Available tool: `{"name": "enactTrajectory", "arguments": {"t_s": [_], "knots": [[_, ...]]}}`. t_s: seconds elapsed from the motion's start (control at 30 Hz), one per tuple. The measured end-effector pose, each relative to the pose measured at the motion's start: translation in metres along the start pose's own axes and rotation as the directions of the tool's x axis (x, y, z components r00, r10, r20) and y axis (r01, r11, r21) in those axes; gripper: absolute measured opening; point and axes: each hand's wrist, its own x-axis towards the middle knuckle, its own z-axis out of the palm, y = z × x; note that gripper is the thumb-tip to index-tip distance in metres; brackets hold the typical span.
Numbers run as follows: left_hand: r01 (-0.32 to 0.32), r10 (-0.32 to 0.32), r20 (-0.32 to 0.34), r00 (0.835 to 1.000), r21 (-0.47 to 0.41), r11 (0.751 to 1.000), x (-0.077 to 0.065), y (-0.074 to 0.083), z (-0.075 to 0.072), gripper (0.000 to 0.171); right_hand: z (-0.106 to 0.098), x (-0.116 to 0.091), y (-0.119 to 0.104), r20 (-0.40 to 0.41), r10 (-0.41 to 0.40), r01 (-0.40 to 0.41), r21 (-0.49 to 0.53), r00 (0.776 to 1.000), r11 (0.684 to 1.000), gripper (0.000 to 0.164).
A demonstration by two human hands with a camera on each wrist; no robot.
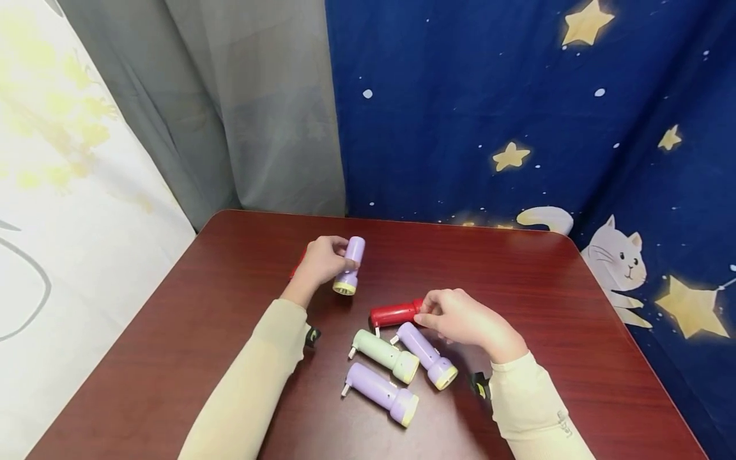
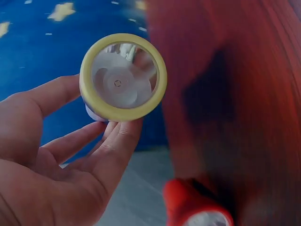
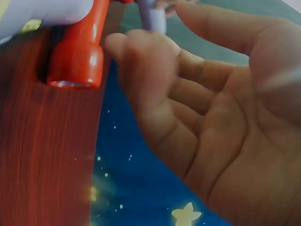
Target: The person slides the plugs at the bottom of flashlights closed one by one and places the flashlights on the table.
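My left hand (image 1: 322, 260) pinches a purple flashlight (image 1: 355, 249) by its barrel, with the yellow-rimmed lens end toward me. In the left wrist view that lens (image 2: 122, 77) faces the camera, held up off the table. My right hand (image 1: 462, 314) hovers at the head end of a red flashlight (image 1: 392, 314) lying on the table. Its fingers are loosely bent with nothing between them, beside the red head (image 3: 75, 66) in the right wrist view. Another red flashlight (image 1: 297, 263) lies partly hidden behind my left hand.
Close in front of the red flashlight lie a green flashlight (image 1: 379, 353) and two purple flashlights, one angled (image 1: 422, 347) under my right hand, the other (image 1: 374, 386) nearer me. Small white plugs stick out of their ends. Curtains (image 1: 431, 128) hang behind the brown table (image 1: 172, 319).
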Motion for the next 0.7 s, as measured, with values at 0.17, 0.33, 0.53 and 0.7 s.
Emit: {"name": "enactTrajectory", "arguments": {"t_s": [0.17, 0.33, 0.53, 0.7], "knots": [[0.028, -0.029, 0.007, 1.0, 0.15, 0.988, 0.014, -0.015, -0.003, 0.053, 0.003, -0.002, 0.006, 0.04, -0.029, 0.033, -0.109, 0.999, 0.993, 0.018], [0.032, -0.037, 0.016, 0.999, 0.251, 0.968, 0.023, -0.017, -0.001, 0.052, 0.005, -0.005, 0.011, 0.095, 0.008, 0.009, -0.177, 0.995, 0.984, 0.018], [0.038, -0.047, 0.026, 0.999, 0.294, 0.955, 0.027, -0.02, 0.0, 0.05, 0.007, -0.005, 0.017, 0.107, 0.021, 0.002, -0.209, 0.994, 0.978, 0.02], [0.038, -0.051, 0.032, 0.998, 0.328, 0.944, 0.028, -0.024, 0.0, 0.048, 0.012, -0.004, 0.02, 0.113, 0.022, 0.002, -0.207, 0.993, 0.978, 0.02]]}}
